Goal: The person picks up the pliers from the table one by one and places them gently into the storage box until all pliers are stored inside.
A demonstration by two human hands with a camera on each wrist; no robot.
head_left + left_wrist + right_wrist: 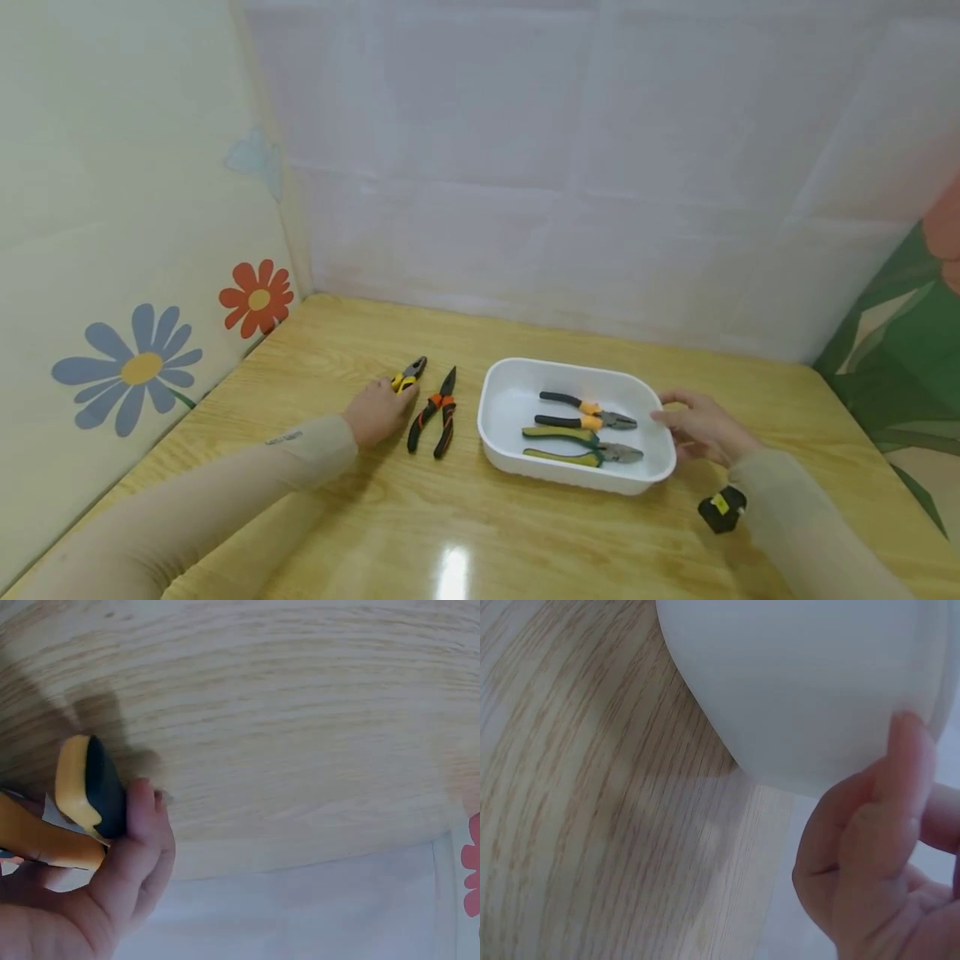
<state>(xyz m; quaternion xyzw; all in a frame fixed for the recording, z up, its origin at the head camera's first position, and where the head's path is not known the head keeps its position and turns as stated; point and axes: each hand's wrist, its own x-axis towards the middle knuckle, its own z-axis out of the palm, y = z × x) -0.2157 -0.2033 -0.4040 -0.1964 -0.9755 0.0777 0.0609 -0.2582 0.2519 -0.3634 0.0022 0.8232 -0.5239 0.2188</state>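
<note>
My left hand (377, 412) grips yellow-and-black pliers (410, 374) on the wooden table, their dark jaws pointing away from me. In the left wrist view, the splayed pliers handles (75, 787) lie against the fingers. Just right of that hand are red-and-black long-nose pliers (447, 406), spread on the table. My right hand (702, 427) holds the right end of a white plastic basin (502, 454) by its rim; one fingertip presses the outer wall in the right wrist view. Inside the basin lie orange-and-black pliers (590, 408) and green-handled pliers (562, 434), side by side.
A small black object with a yellow label (722, 508), perhaps a tape measure, sits beside my right sleeve. White sheeting (562, 183) stands behind the wooden table (375, 525). A flower-printed panel (142, 250) borders the left side, and another printed panel (892, 375) the right.
</note>
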